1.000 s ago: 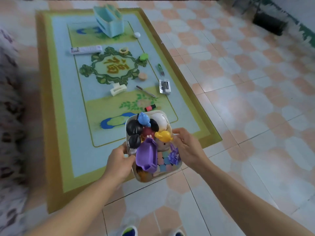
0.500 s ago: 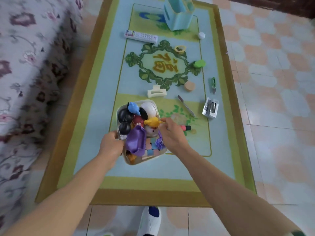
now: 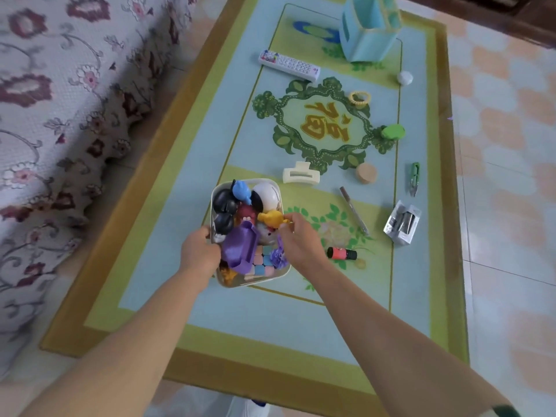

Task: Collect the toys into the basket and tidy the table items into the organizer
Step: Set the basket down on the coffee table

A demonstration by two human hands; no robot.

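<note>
1. The left hand [image 3: 200, 251] grips the left rim of the basket [image 3: 258, 282]. Its fingers [image 3: 207, 233] are curled tight over the edge, beside a purple toy [image 3: 240, 248].
2. The right hand [image 3: 301, 239] holds the right rim, fingers [image 3: 290, 219] bent close together. Their tips touch a yellow toy [image 3: 270, 218] at the top of the heap.
3. The basket is over the near half of the tabletop [image 3: 186, 224]. I cannot tell whether it rests on the surface. It is full: black toys [image 3: 224, 203], a blue toy [image 3: 242, 191] and a white ball-shaped toy [image 3: 266, 194] lie at its far end.
4. Just right of the right hand lies a small red bottle [image 3: 341, 253]. Beyond it are a pen [image 3: 354, 215] and a silver packet [image 3: 403, 222].
5. Just past the basket's far rim is a cream hair clip [image 3: 301, 174]. To its right lie a round tan disc [image 3: 366, 173] and, by the right edge, green clippers [image 3: 414, 179].
6. Open surface lies left of the basket, up to the tabletop's left edge, and along the near edge in front of it.
7. Farther off are a green lump [image 3: 392, 131], a yellow ring [image 3: 359, 97], a remote [image 3: 288, 65] and a small white ball [image 3: 405, 77].
8. The blue organizer [image 3: 368, 31] stands upright at the far end.
9. A flowered cover [image 3: 60, 100] hangs near the left edge; tiled floor [image 3: 511, 176] lies to the right.
</note>
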